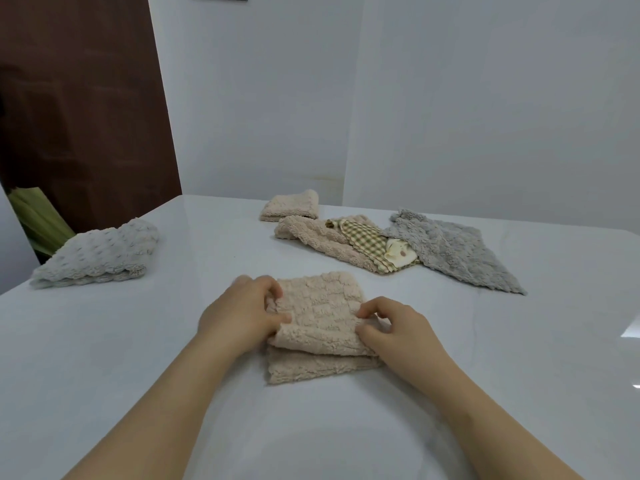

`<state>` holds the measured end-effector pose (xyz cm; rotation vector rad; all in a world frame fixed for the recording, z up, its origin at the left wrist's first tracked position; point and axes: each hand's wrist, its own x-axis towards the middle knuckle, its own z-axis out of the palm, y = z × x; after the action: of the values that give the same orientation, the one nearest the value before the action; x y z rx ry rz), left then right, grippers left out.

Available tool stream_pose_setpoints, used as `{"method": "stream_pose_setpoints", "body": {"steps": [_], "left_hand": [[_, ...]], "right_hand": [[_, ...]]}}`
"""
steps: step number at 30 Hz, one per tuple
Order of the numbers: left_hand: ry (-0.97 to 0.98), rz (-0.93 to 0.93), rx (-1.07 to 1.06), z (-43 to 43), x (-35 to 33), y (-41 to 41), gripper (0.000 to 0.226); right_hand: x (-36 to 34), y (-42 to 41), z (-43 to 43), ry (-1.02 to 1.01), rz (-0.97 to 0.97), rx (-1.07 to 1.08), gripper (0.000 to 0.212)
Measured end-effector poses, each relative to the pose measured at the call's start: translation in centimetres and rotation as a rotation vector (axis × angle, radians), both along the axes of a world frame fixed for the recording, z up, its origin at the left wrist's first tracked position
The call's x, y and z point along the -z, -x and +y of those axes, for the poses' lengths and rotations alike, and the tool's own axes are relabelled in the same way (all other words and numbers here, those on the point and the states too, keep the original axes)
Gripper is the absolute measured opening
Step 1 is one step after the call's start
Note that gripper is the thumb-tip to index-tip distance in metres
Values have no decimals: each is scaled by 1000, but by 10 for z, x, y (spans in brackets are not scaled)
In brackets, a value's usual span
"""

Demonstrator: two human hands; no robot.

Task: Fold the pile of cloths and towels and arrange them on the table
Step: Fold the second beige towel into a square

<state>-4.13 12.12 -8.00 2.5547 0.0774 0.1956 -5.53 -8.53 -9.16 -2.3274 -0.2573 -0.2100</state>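
Seen from the head camera, a white table (173,341) fills the lower part of the view, with pale walls behind it and a dark brown door (79,116) at the far left. Something green (38,216) shows below the door, past the table's edge; what it is cannot be told.

Near the left edge of the table lies a folded pale grey towel (93,252) with a dotted surface. At the far side lies a small folded beige towel (291,206). Just in front of it is a loose pile: an unfolded beige towel (311,237), a green checked cloth (363,239) lying over it, and a fluffy grey towel (453,251) spread out to the right. The pile lies well apart from the hands, and nothing lies between it and them.

The beige towel being folded (318,317) lies in the middle of the table, close to the person. Its upper layer is doubled over a lower layer that sticks out along the near edge.

The left hand (242,313) pinches the upper layer's left edge, thumb on top and fingers curled at the far corner. The right hand (405,330) pinches the right edge, its fingers and thumb curled round the fabric. Both forearms reach in from the bottom, bare, angled toward each other, with the hands low on the table.
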Motion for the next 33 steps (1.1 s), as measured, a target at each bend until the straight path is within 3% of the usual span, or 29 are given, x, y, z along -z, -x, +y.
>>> {"method": "stream_pose_setpoints", "body": {"steps": [2, 4, 5, 7, 10, 15, 20, 22, 24, 26, 29, 33], "left_hand": [[-24, -191, -12, -6, -6, 5, 32], [124, -266, 92, -16, -9, 5, 39], [142, -202, 164, -20, -7, 5, 44], [-34, 28, 262, -26, 3, 2, 56], [-320, 215, 287, -23, 16, -1, 67], [-425, 224, 298, -23, 24, 3, 65], [-379, 139, 260, -23, 30, 6, 75], [-352, 54, 233, -23, 32, 10, 96], [-324, 17, 213, -23, 31, 14, 101], [-301, 3, 205, -24, 30, 15, 102], [-273, 10, 160, -25, 30, 14, 99], [-182, 65, 21, -26, 29, 13, 99]], "right_hand": [[0, 1, 4, -28, -130, 9, 16], [-2, 0, 9, 21, -220, -30, 40], [-1, -1, 11, 76, -206, -55, 52], [4, -6, 12, 223, -86, -94, 60], [9, -10, 11, 350, 64, -124, 49], [12, -7, 12, 417, 72, -83, 49], [10, -8, 15, 371, 92, -91, 45], [9, -6, 12, 166, 57, -54, 40], [8, -5, 10, -28, 43, 65, 38], [10, -6, 11, 90, 64, 194, 45], [12, -6, 14, 260, 47, 202, 28], [10, -1, 9, 106, 54, 51, 18]]}}
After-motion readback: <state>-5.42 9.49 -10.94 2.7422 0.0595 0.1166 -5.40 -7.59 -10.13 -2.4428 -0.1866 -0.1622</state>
